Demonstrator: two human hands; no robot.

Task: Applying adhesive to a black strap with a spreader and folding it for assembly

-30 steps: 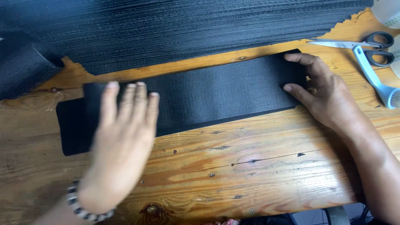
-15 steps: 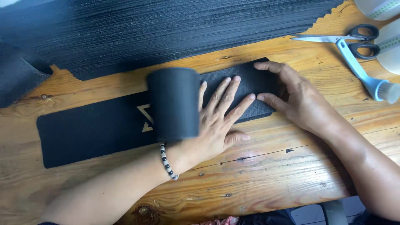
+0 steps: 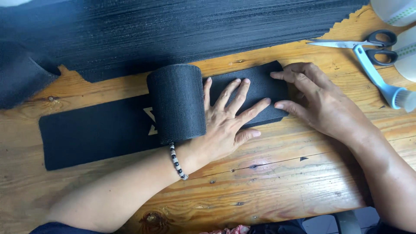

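Observation:
A long black fabric strip (image 3: 91, 134) lies flat on the wooden table (image 3: 268, 190). Part of it curls up into a standing loop (image 3: 177, 103) near the middle. My left hand (image 3: 225, 121) lies flat on the strip just right of that loop, fingers spread, a beaded bracelet on the wrist. My right hand (image 3: 316, 102) presses its fingertips on the strip's right end, pinning the edge to the table.
A large sheet of black woven fabric (image 3: 186, 30) covers the far side of the table. Scissors (image 3: 364, 43) with dark handles lie at the upper right, beside a blue-handled tool (image 3: 381, 82) and pale round containers (image 3: 401, 13).
My left hand went from the strip's left part across to the right part. The strip's middle has curled up into a loop, and the view shifted slightly.

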